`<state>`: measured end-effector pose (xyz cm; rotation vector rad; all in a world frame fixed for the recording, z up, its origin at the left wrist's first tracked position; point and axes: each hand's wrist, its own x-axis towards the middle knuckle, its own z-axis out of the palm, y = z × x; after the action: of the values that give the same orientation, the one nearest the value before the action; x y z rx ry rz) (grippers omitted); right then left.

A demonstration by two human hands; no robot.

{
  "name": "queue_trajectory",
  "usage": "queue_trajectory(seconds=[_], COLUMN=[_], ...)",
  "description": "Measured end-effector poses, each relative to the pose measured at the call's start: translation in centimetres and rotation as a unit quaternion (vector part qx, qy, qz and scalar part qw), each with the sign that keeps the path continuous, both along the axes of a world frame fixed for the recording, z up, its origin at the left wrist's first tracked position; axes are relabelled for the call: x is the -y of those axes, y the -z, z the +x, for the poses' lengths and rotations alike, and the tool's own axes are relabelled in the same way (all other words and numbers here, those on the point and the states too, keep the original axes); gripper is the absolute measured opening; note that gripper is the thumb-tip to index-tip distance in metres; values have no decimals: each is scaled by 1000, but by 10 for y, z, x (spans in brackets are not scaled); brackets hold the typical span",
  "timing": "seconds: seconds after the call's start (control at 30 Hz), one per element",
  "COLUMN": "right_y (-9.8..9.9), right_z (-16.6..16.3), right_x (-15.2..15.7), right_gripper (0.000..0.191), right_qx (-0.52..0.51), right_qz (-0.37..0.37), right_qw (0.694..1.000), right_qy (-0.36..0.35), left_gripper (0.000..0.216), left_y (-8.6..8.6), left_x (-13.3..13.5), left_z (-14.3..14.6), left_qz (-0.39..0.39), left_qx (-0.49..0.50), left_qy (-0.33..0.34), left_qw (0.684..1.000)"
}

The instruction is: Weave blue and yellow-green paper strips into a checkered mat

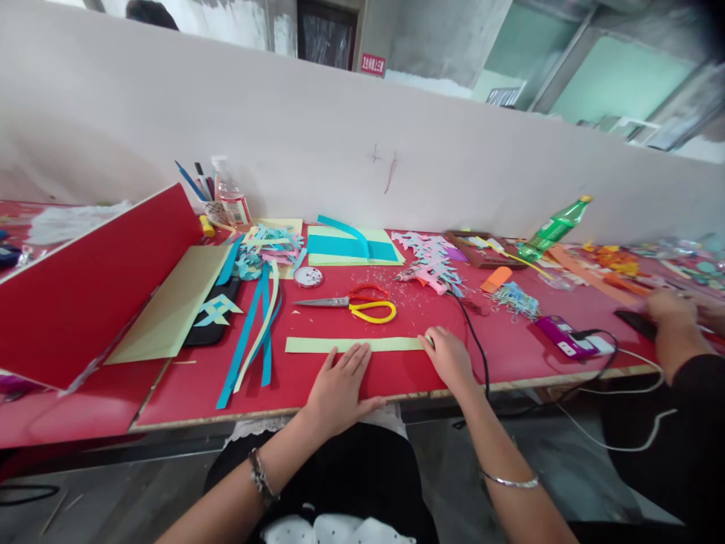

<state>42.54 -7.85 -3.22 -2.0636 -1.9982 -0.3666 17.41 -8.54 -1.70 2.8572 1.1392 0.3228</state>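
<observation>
A pale yellow-green paper strip (396, 344) lies level across the red table near its front edge. My left hand (338, 383) rests flat, fingers stretched out, with the fingertips on the strip's lower edge. At the strip's right end, the curled fingers of my right hand (449, 357) pinch the paper. Just behind the strip are scissors (371, 307) with yellow and red handles, blades pointing left. Long blue paper strips (242, 355) and a cream one hang toward the front edge at the left. A woven blue-and-cream paper piece (217, 310) sits on a black object.
A red board (102, 279) stands tilted at left. Behind the scissors are a pink glue gun (429, 281), its cord running past my right hand, and stacked paper sheets (317, 261). A green bottle (558, 229) leans farther right. Another person's hand (671, 306) is at the right.
</observation>
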Motion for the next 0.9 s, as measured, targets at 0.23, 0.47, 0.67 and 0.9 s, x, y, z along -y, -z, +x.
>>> queue_trajectory(seconds=[0.23,0.47,0.67,0.9], right_y=[-19,-22,-16,-4], right_z=[-33,-124,-98,-32], right_x=[12,41,46,53], right_gripper=[29,59,60,55], right_qx=[36,-57,-67,-50], right_qz=[63,-101,-122,-91], right_qw=[997,964,977,994], right_qy=[34,-238,-161,-39], left_gripper=[64,63,71,68], left_y=[-3,-6,-8,-13], left_x=[-1,5,6,3], left_z=[-42,-40,-40,-40], left_qz=[21,34,42,42], left_qx=[15,5,-1,-17], left_qy=[-64,-102,-97,-90], left_qw=[998,994,994,995])
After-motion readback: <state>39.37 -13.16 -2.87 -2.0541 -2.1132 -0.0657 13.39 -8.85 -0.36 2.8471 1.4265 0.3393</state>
